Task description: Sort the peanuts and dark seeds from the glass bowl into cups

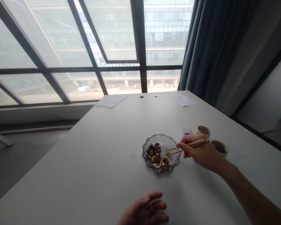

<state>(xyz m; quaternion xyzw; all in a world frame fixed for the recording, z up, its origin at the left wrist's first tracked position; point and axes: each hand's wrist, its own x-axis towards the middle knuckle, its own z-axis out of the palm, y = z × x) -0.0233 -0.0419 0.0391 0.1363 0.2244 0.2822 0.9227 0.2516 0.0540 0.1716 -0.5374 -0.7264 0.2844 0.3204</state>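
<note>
My right hand is closed around a pair of wooden chopsticks, which point left over a scalloped glass dish. A small pale piece, perhaps a nut, shows at the chopstick tips; I cannot tell whether it is gripped. Dark brown elongated pieces lie in the dish's left part, with pale nuts toward the front. My left hand hovers at the bottom of the view, fingers apart and holding nothing, nearer to me than the dish.
Behind my right hand stand a small clear container and two round cups, one partly hidden. Papers lie at the far left of the white table, and more sheets at the far right. Windows and a dark curtain stand beyond.
</note>
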